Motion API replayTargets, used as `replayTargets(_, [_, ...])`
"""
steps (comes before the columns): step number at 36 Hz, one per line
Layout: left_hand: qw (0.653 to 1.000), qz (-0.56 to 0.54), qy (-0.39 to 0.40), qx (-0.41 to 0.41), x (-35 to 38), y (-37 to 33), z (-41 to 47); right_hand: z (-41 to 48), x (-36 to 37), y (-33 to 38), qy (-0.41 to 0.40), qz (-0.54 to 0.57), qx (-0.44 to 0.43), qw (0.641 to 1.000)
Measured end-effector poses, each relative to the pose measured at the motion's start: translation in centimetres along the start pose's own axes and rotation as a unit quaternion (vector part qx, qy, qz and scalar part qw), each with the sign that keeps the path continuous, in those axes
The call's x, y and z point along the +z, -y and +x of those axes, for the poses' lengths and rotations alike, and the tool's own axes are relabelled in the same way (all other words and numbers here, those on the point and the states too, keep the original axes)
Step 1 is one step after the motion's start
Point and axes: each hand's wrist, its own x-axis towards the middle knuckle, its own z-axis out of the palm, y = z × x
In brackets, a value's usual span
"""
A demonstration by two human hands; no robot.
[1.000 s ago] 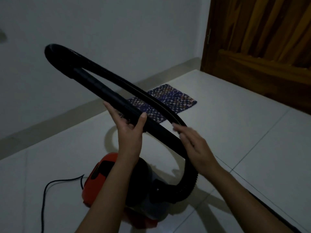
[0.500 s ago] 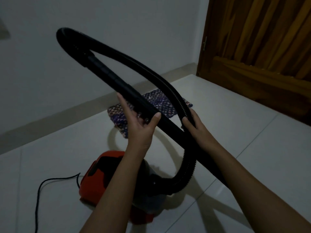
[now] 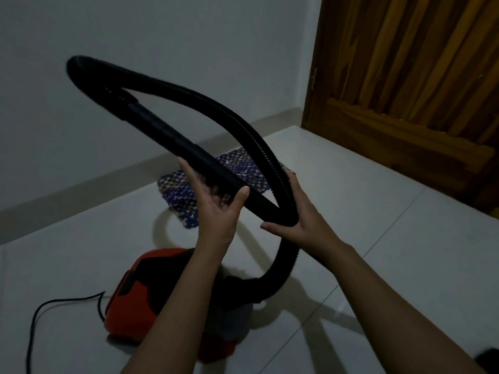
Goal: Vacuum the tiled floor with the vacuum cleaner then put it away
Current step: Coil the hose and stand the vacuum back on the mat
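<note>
The vacuum cleaner (image 3: 140, 300), a red and black canister, sits on the tiled floor (image 3: 378, 238) in the lower middle of the frame, partly hidden behind the person's left forearm. From its right side a black ribbed hose (image 3: 237, 122) rises, crosses the centre of the frame, arcs up to a tight bend in the upper left, and there joins a rigid black tube (image 3: 172, 136) that runs back down toward the centre, so hose and tube form a long closed loop held in the air. The left hand (image 3: 216, 211) cups the tube from below near the middle of the frame, thumb on the near side and fingers (image 3: 189, 174) reaching up the far side, a loose half-closed hold around the tube. The right hand (image 3: 299, 220) lies just to its right, at the point where tube and hose cross, palm pressed on the hose with its thumb stretched leftward under the crossing; its fingers wrap behind the hose and are mostly hidden. A black power cord (image 3: 54, 306) trails from the canister across the floor to the lower left edge. Behind the loop a patterned blue and purple mat (image 3: 189, 195) lies flat on the tiles near the grey wall (image 3: 162, 36). A wooden door (image 3: 418, 90) fills the upper right.
</note>
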Motion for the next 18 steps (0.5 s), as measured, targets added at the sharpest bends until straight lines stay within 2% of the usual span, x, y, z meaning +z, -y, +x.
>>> replayTargets(4, [0.999,0.01,-0.03,0.004,-0.2,0.1,-0.3,0.8,-0.1,0.3,0.023,-0.073,-0.013,0.997])
replayTargets(7, [0.999,0.018,-0.044,0.005,-0.5,-0.2,0.3,1.5,0.3,0.7,0.04,-0.069,0.003,0.997])
replayTargets(11, [0.999,0.017,-0.039,0.009,-0.7,-0.6,0.6,1.4,1.1,0.8,0.014,-0.05,0.011,0.999])
replayTargets(18, [1.0,0.011,-0.017,0.012,-1.1,-0.7,0.8,1.0,2.0,0.9,-0.048,-0.091,0.014,0.995])
